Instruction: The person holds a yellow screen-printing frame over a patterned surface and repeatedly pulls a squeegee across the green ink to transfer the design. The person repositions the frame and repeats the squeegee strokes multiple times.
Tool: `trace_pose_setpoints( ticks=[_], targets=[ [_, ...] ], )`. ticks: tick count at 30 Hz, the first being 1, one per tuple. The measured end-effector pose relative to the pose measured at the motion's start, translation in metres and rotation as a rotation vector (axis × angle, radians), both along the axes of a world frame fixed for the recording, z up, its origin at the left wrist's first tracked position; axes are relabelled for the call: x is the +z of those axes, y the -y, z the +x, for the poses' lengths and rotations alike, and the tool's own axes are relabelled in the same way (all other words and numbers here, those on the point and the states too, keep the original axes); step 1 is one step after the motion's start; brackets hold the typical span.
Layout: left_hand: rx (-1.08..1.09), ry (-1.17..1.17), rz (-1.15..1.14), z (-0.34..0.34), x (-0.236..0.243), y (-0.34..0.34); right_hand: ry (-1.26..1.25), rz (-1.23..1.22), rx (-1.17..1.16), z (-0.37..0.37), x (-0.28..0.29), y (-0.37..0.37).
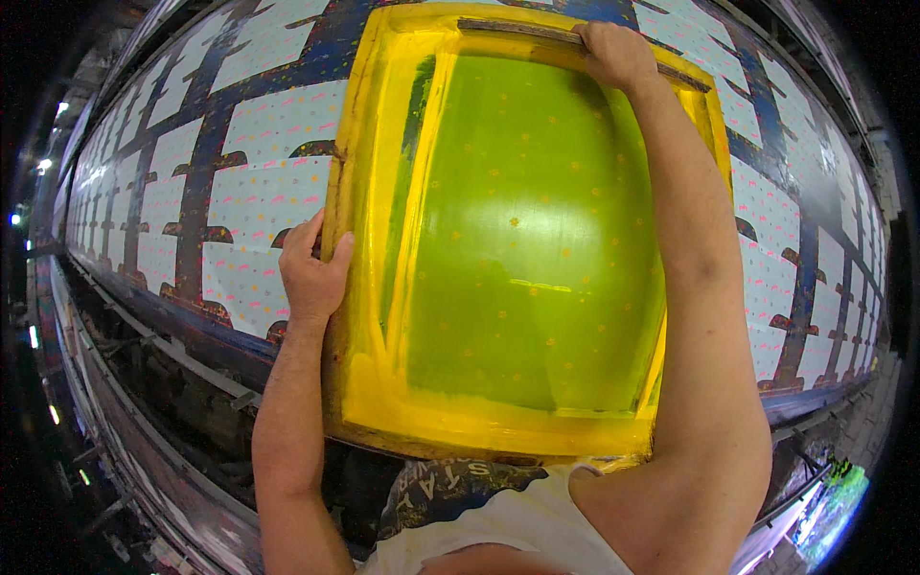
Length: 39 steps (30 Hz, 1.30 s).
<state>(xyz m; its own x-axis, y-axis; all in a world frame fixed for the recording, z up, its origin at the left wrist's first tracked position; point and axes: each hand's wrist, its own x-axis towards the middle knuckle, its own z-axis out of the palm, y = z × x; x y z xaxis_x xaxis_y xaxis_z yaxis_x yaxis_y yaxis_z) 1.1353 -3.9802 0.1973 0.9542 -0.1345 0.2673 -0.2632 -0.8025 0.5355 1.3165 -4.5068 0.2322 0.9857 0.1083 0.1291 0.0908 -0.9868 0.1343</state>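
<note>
A screen printing frame smeared with yellow ink lies on the table in front of me. Its green mesh carries small scattered flower marks, and thick yellow ink coats the left and near borders. My left hand grips the frame's left side, thumb against the edge; some of its fingers are hidden. At the far end, my right hand is closed over a long squeegee with a dark wooden grip. That squeegee lies across the frame, slightly slanted, and its blade cannot be made out.
White fabric pieces with small pink and orange prints lie in rows on the long dark table, to both sides of the frame. A metal rail runs along the table's near side. At the lower right stands something brightly coloured.
</note>
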Motion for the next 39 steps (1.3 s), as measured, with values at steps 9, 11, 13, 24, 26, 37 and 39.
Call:
trace_pose_setpoints(
  ticks=[9,11,13,24,26,37,39],
  targets=[
    [-0.004,-0.008,-0.028,0.005,0.000,0.000,-0.258,0.166,0.062,-0.026,0.024,-0.011],
    [-0.021,0.016,-0.040,0.005,-0.002,-0.001,-0.273,0.154,0.055,-0.056,0.031,-0.026],
    [-0.009,0.024,-0.011,0.006,-0.004,-0.002,-0.309,0.152,0.038,-0.089,0.040,-0.044],
    [0.019,-0.073,-0.027,0.021,-0.021,-0.007,-0.401,0.164,-0.057,-0.301,0.059,-0.148],
    [-0.015,-0.067,-0.027,0.023,-0.023,-0.008,-0.381,0.196,-0.072,-0.337,0.059,-0.167],
    [0.020,-0.112,0.082,0.014,-0.006,-0.003,-0.319,0.206,-0.047,-0.480,0.052,-0.238],
    [0.037,-0.086,0.112,0.012,-0.005,-0.002,-0.282,0.212,-0.029,-0.497,0.050,-0.246]
  ],
)
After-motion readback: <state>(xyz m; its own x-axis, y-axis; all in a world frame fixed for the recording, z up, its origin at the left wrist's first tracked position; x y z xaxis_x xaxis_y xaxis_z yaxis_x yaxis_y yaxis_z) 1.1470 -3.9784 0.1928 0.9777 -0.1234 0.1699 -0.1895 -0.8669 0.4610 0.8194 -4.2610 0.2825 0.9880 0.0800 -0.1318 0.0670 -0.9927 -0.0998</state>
